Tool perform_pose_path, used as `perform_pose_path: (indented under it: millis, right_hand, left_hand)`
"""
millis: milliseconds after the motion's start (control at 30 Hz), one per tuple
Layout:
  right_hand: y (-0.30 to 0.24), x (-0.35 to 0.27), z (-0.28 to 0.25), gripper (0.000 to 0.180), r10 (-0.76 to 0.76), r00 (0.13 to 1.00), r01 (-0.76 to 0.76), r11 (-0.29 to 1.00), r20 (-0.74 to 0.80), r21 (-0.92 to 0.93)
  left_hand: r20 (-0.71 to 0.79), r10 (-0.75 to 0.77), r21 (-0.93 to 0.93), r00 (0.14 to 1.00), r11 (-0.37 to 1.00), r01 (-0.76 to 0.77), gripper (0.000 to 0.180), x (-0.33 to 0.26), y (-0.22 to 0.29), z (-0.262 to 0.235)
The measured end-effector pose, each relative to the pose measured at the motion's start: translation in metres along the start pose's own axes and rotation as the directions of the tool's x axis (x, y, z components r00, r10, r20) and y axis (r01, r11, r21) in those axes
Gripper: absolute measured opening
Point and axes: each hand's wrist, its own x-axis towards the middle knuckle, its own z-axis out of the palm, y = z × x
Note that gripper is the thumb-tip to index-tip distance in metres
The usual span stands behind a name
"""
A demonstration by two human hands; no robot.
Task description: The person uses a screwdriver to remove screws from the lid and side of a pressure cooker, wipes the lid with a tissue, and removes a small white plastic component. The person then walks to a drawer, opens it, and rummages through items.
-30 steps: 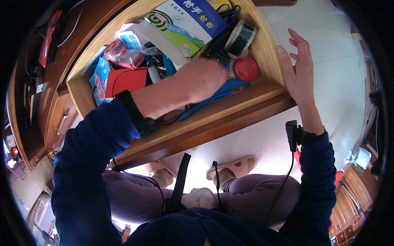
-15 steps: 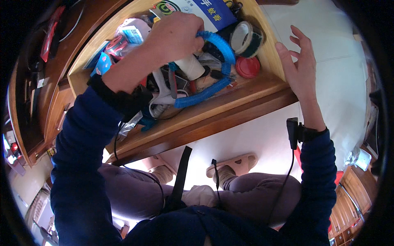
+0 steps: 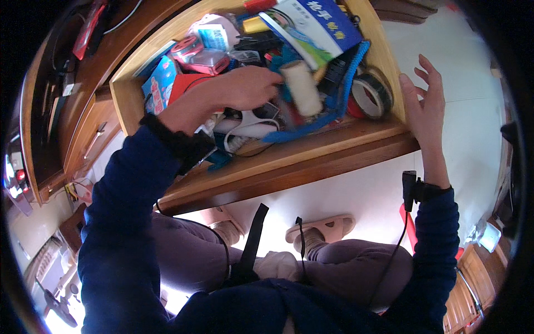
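My left hand (image 3: 247, 89) reaches into the wooden drawer (image 3: 367, 133), its fingers curled down beside a cream-coloured roll (image 3: 302, 89). A blurred, narrow grey and red thing hangs under the fingertips; what exactly they grip is hidden. A blue bristly strip (image 3: 346, 92) lies bent around the right side of the roll, out of my hand. My right hand (image 3: 425, 103) is just outside the drawer's right wall, fingers apart and holding nothing. Near that wall stands a roll of dark tape (image 3: 371, 96). Below my left hand lies a white-handled tool (image 3: 245, 129).
A blue and green packet (image 3: 314, 33) lies at the back of the drawer. Small boxes, a red-lidded clear case (image 3: 207, 61) and a blue card (image 3: 161, 83) crowd its left side. Below the drawer front are my knees and slippered feet (image 3: 328, 228).
My left hand has let go of the blue strip and moved down toward the middle of the drawer. The strip now lies by the tape roll. My right hand stays spread beside the drawer.
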Motion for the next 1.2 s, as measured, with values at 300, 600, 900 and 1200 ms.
perform_pose_path:
  millis: [300, 600, 900, 1200]
  right_hand:
    - [-0.001, 0.000, -0.002, 0.066, -0.003, 1.000, 0.003, 0.999, 0.010, -0.040]
    - [0.000, 0.002, -0.004, 0.061, 0.048, 0.999, -0.048, 0.998, 0.012, -0.034]
    - [0.010, 0.004, -0.004, 0.059, 0.034, 0.998, -0.032, 0.998, 0.046, -0.049]
    - [-0.051, 0.013, 0.010, 0.051, 0.007, 0.992, 0.000, 0.998, 0.129, -0.056]
  left_hand:
    - [-0.079, 0.126, -0.519, 0.989, 0.841, -0.149, 0.051, -0.008, 0.014, 0.005]
    - [-0.588, -0.126, -0.399, 0.799, 0.904, -0.152, 0.051, -0.083, -0.079, -0.061]
    - [-0.646, -0.430, -0.231, 0.630, 0.898, 0.376, 0.054, -0.165, -0.137, -0.017]
    - [-0.367, 0.441, 0.509, 0.819, 0.832, -0.220, 0.066, -0.116, -0.020, 0.064]
